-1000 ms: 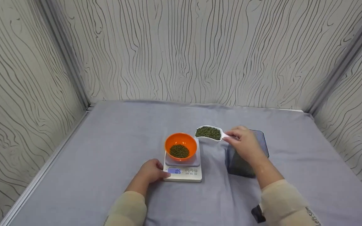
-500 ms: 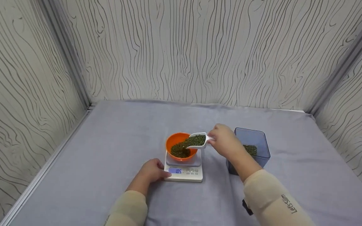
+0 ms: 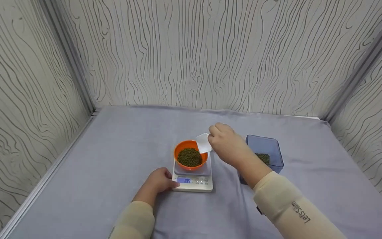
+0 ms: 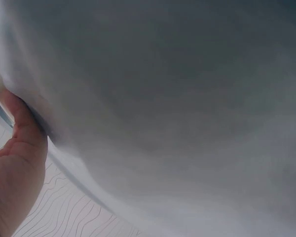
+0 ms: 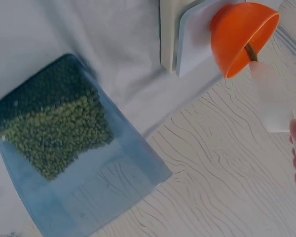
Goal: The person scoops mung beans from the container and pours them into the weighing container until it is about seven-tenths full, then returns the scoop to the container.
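Observation:
My right hand grips the handle of a white scoop, tipped steeply over the right rim of an orange bowl. In the right wrist view, a stream of beans runs off the scoop into the bowl. A broad heap of green mung beans fills the bowl's lower part. The bowl stands on a white digital kitchen scale with a lit display. My left hand holds the scale's front left corner, thumb on top beside the display.
Right of the scale, partly behind my right forearm, stands a tall translucent blue container holding more mung beans. Grey cloth covers the table. Wood-patterned panels enclose the back and both sides.
My right hand has moved left from near the container and tipped the scoop over. Its beans have poured into the bowl, where the heap has grown. My left hand stays at the scale.

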### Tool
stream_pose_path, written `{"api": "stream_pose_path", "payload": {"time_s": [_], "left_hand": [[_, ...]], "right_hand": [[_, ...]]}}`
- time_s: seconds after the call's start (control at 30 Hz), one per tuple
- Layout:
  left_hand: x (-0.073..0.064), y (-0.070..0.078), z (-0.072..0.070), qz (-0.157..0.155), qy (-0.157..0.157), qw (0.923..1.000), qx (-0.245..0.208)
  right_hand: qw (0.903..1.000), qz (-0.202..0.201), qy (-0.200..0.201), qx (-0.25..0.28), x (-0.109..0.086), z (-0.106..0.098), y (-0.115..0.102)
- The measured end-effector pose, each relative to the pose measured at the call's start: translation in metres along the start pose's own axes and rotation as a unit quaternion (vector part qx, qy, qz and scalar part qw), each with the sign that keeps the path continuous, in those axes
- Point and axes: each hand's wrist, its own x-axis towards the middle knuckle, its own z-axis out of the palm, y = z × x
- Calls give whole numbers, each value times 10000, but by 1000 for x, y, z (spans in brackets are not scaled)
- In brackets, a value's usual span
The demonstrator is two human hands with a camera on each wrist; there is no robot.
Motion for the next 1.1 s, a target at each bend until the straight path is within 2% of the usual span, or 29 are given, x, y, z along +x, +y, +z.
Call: {"api": "stream_pose_path", "payload": {"time_s": [0.1, 0.23, 0.37, 0.5, 0.67, 0.77, 0.87, 0.97, 1.1], "left_hand": [[0, 0, 0, 30, 20, 10000, 1], [0, 2, 0, 1, 10, 10000, 35], [1, 3, 0, -113, -20, 9999, 23], [2, 2, 0, -226, -43, 9997, 11], [1, 0, -2, -196, -37, 9998, 22], [0, 0, -2, -231, -17, 9997, -2], [1, 0, -2, -272, -40, 9996, -90], [1, 1, -1, -278, -53, 9993, -231], [0, 1, 1, -234, -68, 9993, -295]], "right_hand": [[9996, -234, 71, -165, 2, -1, -1], [9999, -101, 21, 38, -1, -3, 3], [9958, 536, -140, 729, -9, -10, 17], [9803, 1284, -550, 1393, -20, -25, 42], [9603, 1860, -1185, 1706, -38, -50, 76], [9460, 2180, -1730, 1663, -48, -62, 92], [9330, 2369, -2372, 1310, -56, -65, 99], [9254, 2252, -2906, 923, -65, -57, 97], [9238, 1979, -3202, 695, -76, -37, 86]]}}
